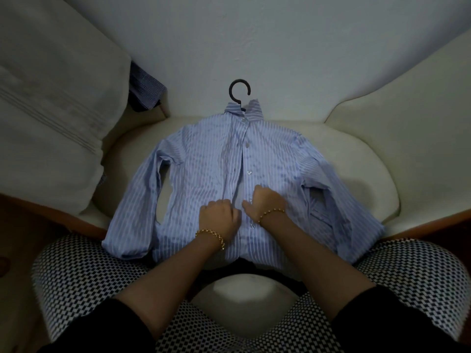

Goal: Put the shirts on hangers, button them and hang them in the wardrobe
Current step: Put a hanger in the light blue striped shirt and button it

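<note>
Below the black hanger hook point(231, 89), the striped shirt point(204, 161) lies flat on its hanger, upper buttons seemingly done, while the left hand point(219, 216) and right hand point(266, 202) both pinch the placket at a lower button, with hanging not yet done.

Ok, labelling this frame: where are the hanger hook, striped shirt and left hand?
hanger hook point(239, 81): head view, black curve.
striped shirt point(204, 159): head view, chest panel.
left hand point(218, 216): head view, back of hand.

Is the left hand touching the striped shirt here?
Touching. The head view shows the left hand lying on the striped shirt, its fingers curled into the fabric at the button strip.
</note>
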